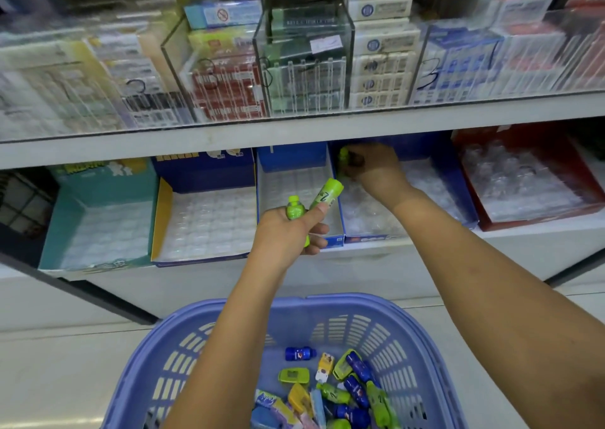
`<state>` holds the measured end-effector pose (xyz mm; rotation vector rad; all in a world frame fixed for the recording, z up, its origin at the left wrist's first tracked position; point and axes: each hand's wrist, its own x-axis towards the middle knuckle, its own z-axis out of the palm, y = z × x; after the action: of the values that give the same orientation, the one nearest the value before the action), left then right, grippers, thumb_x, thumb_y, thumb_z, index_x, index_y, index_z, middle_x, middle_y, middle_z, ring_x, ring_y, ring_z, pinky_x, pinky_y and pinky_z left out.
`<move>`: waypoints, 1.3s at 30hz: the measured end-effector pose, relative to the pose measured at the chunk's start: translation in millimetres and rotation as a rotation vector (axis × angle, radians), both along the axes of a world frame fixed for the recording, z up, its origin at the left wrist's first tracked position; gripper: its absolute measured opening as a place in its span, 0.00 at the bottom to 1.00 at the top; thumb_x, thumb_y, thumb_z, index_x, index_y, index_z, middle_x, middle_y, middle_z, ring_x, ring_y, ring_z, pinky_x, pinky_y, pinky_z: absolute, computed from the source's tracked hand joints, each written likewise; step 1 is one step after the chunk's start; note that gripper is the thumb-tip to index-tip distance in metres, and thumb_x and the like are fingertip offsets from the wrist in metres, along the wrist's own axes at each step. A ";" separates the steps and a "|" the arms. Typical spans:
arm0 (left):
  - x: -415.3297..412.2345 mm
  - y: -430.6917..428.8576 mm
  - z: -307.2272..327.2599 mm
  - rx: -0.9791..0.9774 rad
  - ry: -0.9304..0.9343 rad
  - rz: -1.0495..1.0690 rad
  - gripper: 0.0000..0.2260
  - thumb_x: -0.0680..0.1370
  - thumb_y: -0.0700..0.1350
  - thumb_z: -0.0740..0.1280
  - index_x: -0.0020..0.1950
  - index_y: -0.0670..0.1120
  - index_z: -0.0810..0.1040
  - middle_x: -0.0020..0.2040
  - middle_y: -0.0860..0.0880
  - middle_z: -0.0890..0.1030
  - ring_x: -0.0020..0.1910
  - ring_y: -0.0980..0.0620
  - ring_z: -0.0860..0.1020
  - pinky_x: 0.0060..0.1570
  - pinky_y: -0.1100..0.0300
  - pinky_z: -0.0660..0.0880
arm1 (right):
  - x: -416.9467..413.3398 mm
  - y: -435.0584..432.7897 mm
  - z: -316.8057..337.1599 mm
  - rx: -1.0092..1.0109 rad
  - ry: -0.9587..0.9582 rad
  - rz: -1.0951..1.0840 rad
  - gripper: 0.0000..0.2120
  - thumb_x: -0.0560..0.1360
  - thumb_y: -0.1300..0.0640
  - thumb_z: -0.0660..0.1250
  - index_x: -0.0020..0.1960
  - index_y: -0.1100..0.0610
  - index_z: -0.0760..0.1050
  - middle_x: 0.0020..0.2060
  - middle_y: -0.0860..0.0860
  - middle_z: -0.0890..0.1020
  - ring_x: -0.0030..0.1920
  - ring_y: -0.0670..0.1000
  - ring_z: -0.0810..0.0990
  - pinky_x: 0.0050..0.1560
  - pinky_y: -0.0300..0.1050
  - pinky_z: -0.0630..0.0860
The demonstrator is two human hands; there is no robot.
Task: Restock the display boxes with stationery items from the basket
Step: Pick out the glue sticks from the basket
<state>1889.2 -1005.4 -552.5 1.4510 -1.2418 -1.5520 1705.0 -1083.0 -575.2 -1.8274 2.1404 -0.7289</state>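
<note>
A green bottle is pinched in the right hand over the back of the blue box, above its clear tray. The hands are apart. More green bottles are clamped in the left hand, just in front of the white box. Two tops are seen there, with a green end below the palm (possibly a third piece).

The bottles are judged to be small hard plastic: light, stiff, a little slick, not fragile. Each is best taken round the body between thumb and fingertips.

Five boxes are counted on the lower shelf, their trays seemingly unfilled. In the basket, about four blue bottles and several green ones are seen among other pieces.
</note>
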 end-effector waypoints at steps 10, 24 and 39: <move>-7.6 -1.3 7.3 -0.072 -0.088 -0.007 0.13 0.75 0.50 0.70 0.41 0.40 0.80 0.30 0.47 0.80 0.21 0.57 0.74 0.23 0.66 0.71 | 10.3 85.1 46.0 -0.204 0.054 0.476 0.20 0.69 0.63 0.72 0.59 0.51 0.78 0.57 0.50 0.79 0.56 0.50 0.73 0.54 0.36 0.65; -15.3 -3.5 9.0 -0.032 -0.069 -0.035 0.18 0.78 0.60 0.62 0.40 0.45 0.73 0.24 0.50 0.74 0.20 0.55 0.71 0.20 0.66 0.67 | -21.1 25.5 8.3 -0.282 -0.253 -0.088 0.05 0.72 0.59 0.68 0.44 0.61 0.79 0.37 0.52 0.82 0.40 0.51 0.81 0.42 0.41 0.73; -19.3 -27.1 1.6 0.181 0.275 0.015 0.19 0.80 0.44 0.50 0.40 0.41 0.77 0.23 0.48 0.73 0.19 0.54 0.66 0.20 0.69 0.57 | -19.1 2.1 3.2 -0.025 0.034 -0.040 0.08 0.75 0.56 0.66 0.47 0.62 0.76 0.44 0.60 0.81 0.48 0.59 0.79 0.40 0.44 0.66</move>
<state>1870.0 -1032.4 -550.9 1.2972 -0.9480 -1.8222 1685.9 -1080.9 -572.0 -1.8276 2.2051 -0.7422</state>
